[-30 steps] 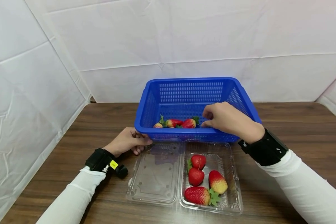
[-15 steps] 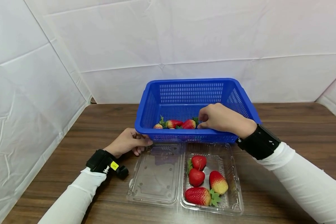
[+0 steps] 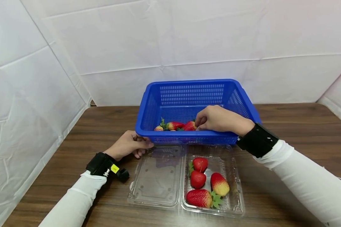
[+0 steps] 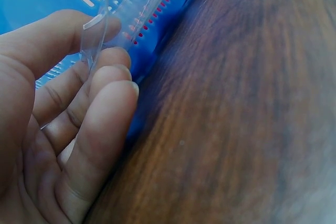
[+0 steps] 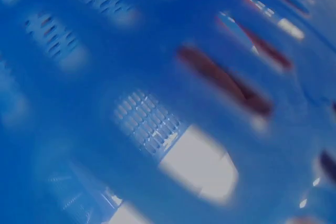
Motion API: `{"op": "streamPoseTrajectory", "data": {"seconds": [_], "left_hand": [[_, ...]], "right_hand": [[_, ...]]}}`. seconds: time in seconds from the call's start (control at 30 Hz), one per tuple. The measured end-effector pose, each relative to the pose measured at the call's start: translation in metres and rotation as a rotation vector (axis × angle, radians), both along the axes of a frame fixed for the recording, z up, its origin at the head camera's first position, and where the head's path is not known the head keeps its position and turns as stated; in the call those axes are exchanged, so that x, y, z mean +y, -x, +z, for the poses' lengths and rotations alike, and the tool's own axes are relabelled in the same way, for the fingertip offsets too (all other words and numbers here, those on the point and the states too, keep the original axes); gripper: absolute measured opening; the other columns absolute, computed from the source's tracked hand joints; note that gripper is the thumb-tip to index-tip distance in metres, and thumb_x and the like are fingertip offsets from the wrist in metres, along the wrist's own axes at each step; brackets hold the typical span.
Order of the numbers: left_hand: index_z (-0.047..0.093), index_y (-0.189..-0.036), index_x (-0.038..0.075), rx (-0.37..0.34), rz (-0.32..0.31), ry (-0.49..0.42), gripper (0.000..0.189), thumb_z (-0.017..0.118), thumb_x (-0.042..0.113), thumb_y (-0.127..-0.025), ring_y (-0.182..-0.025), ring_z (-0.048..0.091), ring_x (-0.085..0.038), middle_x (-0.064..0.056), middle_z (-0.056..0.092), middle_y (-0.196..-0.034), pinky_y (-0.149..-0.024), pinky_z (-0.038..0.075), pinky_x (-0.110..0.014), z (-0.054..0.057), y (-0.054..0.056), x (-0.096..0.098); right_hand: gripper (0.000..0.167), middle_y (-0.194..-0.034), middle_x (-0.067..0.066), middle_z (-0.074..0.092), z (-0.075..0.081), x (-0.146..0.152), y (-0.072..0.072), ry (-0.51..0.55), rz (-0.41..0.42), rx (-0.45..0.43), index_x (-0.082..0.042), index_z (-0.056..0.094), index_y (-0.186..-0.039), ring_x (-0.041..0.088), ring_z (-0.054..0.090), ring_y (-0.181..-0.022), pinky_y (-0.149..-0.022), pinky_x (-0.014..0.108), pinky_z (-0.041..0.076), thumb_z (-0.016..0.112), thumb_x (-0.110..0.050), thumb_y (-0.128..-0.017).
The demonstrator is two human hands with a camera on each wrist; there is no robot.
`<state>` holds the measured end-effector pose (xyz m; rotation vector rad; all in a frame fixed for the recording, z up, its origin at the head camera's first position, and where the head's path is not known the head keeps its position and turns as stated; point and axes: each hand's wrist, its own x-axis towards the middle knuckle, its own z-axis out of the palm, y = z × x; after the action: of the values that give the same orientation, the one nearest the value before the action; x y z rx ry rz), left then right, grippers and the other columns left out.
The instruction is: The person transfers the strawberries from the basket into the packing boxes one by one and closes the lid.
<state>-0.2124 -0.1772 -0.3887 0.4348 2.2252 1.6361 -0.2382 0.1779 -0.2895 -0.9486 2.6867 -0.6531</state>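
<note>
My left hand [image 3: 130,145] pinches the far left corner of a clear plastic clamshell's lid [image 3: 159,176]; the left wrist view shows the thin plastic edge [image 4: 97,32] between thumb and fingers. Inside the blue basket [image 3: 187,133], my right hand [image 3: 216,119] has its fingers bent down at the leafy end of a strawberry [image 3: 189,126]. I cannot tell whether it grips this one. Beside it lie another strawberry [image 3: 174,125] and a paler one [image 3: 159,128]. Several strawberries, one being a large red one [image 3: 199,198], lie in the clamshell's tray [image 3: 233,201].
The basket stands on the wooden table [image 3: 108,119], close to the white cloth wall [image 3: 116,85] at the back. In front of it the clamshell lies opened flat, lid on the left, tray on the right. Mostly blurred blue mesh [image 5: 147,121] fills the right wrist view.
My right hand has moved left inside the basket, from beside the right strawberry to over its leafy end. The left hand still holds the lid corner, and the strawberries stay where they were.
</note>
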Motion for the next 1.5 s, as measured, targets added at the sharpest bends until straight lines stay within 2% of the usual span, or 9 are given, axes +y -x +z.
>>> {"op": "streamPoseTrajectory", "data": {"seconds": [0.37, 0.6, 0.9, 1.1, 1.2, 1.5], "left_hand": [[0.074, -0.096, -0.001, 0.009, -0.007, 0.0, 0.012, 0.077, 0.01, -0.097, -0.058, 0.063, -0.014, -0.009, 0.066, -0.07, -0.055, 0.059, -0.028, 0.0, 0.001, -0.004], [0.074, -0.097, -0.001, 0.011, -0.011, 0.001, 0.012, 0.077, 0.011, -0.096, -0.058, 0.063, -0.014, -0.008, 0.066, -0.069, -0.055, 0.058, -0.028, -0.002, 0.001, -0.005], [0.073, -0.096, -0.001, 0.015, -0.02, -0.001, 0.013, 0.076, 0.011, -0.097, -0.058, 0.062, -0.014, -0.009, 0.065, -0.068, -0.055, 0.058, -0.028, -0.003, 0.002, -0.007], [0.072, -0.093, -0.001, 0.02, -0.022, 0.008, 0.014, 0.077, 0.011, -0.097, -0.058, 0.062, -0.014, -0.009, 0.064, -0.068, -0.056, 0.058, -0.028, -0.004, 0.003, -0.008], [0.073, -0.094, -0.001, 0.023, -0.021, 0.01, 0.014, 0.077, 0.012, -0.097, -0.058, 0.062, -0.014, -0.009, 0.064, -0.068, -0.056, 0.058, -0.028, -0.004, 0.003, -0.008], [0.072, -0.092, -0.001, 0.025, -0.022, 0.009, 0.014, 0.077, 0.012, -0.097, -0.058, 0.062, -0.014, -0.009, 0.064, -0.068, -0.056, 0.058, -0.028, -0.004, 0.002, -0.007]], "right_hand": [[0.016, -0.107, 0.008, 0.078, -0.001, -0.005, 0.006, -0.018, 0.062, -0.058, -0.005, 0.081, -0.114, 0.027, 0.073, -0.105, -0.097, 0.048, 0.057, 0.07, -0.011, -0.103], [0.019, -0.111, 0.009, 0.078, 0.0, -0.006, 0.01, -0.048, 0.072, -0.136, -0.005, 0.08, -0.117, 0.027, 0.071, -0.11, -0.1, 0.049, 0.054, 0.068, -0.013, -0.105], [0.019, -0.111, 0.008, 0.077, 0.0, -0.007, 0.015, -0.063, 0.107, -0.196, -0.006, 0.08, -0.117, 0.025, 0.069, -0.107, -0.099, 0.047, 0.054, 0.067, -0.014, -0.105], [0.018, -0.114, 0.009, 0.076, -0.002, -0.009, 0.017, -0.106, 0.086, -0.168, -0.005, 0.079, -0.116, 0.027, 0.068, -0.109, -0.101, 0.049, 0.053, 0.066, -0.014, -0.106], [0.019, -0.111, 0.009, 0.076, -0.002, -0.009, 0.018, -0.126, 0.079, -0.146, -0.004, 0.079, -0.115, 0.026, 0.069, -0.104, -0.099, 0.048, 0.054, 0.067, -0.016, -0.106], [0.013, -0.092, 0.003, 0.074, -0.004, -0.011, 0.019, -0.164, 0.028, -0.104, -0.006, 0.08, -0.101, 0.019, 0.064, -0.082, -0.08, 0.037, 0.055, 0.069, -0.014, -0.103]]}}
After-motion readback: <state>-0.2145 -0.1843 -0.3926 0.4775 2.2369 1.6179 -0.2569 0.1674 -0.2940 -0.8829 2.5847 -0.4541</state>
